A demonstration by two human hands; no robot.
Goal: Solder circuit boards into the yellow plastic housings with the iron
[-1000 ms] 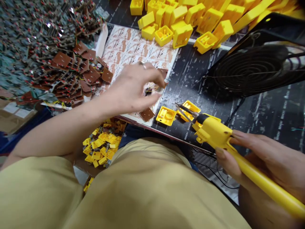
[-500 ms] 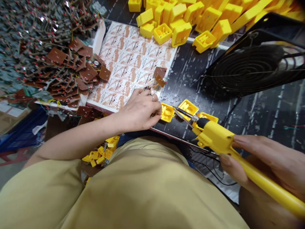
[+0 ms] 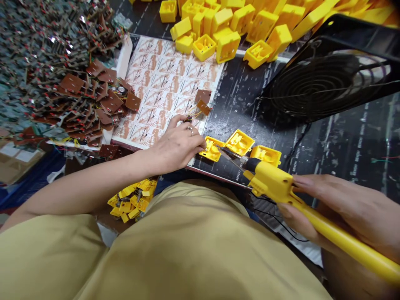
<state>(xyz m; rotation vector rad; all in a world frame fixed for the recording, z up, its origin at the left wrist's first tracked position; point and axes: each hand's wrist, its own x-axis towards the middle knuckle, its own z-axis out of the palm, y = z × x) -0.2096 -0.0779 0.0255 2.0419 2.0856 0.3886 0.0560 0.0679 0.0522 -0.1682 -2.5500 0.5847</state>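
Note:
My left hand (image 3: 176,143) reaches in from the left, with thumb and forefinger closed at the left edge of a small open yellow plastic case (image 3: 211,149); the grip is partly hidden. Past its outer fingers lie thin wires and small brown circuit boards (image 3: 203,107). My right hand (image 3: 340,208) is wrapped round the handle of a yellow soldering gun (image 3: 275,181). The metal tip points left, at the case by my left fingers. Two more open yellow cases, one in the middle (image 3: 240,142) and one at right (image 3: 266,156), lie beside it.
A black fan (image 3: 312,89) stands at the right. Many yellow cases (image 3: 228,46) are heaped at the back. Circuit boards (image 3: 78,87) pile up at the left, beside a printed sheet (image 3: 159,79). More yellow pieces (image 3: 133,200) sit below the table edge.
The view has shifted slightly, moving the scene left. The soldering gun's tip has moved a little left relative to the middle case, showing more of it. Both hands keep their grips.

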